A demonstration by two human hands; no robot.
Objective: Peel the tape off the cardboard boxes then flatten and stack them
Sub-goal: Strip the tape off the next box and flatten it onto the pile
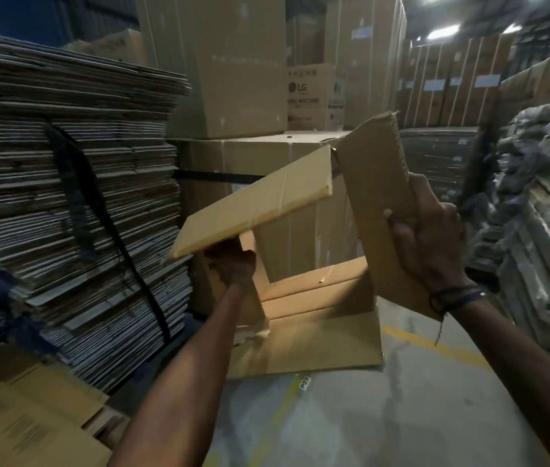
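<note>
Far to the left of the open cardboard box [304, 298] stands a tall stack of flattened cartons [64, 203], bound by a dark strap [98, 203] that runs down its face. Below that stack, at the near left, lie more flattened sheets [24, 419], one with printed lines on it. The box itself is held up in the air at the middle of the scene, above the grey concrete floor [385, 416], its flaps splayed open and its lower panel hanging down toward a yellow floor line [435, 345]. The person's left hand [231, 264] is clenched on the box from underneath, just below its left flap [256, 203], which tilts upward to the right. Behind the box sits a large strapped carton [267, 170], and above that a taller carton [230, 62] and one printed with an LG logo [310, 96]. On the box's right side, the right hand [430, 230] grips the upright right flap [378, 176], fingers wrapped around its edge where the corrugation shows; a dark thread band [455, 294] circles that wrist. I cannot make out any tape on the box. Further right of the box rise rows of tall cartons with white labels [452, 82], and at the far right a heap of plastic-wrapped bundles [543, 203].
</note>
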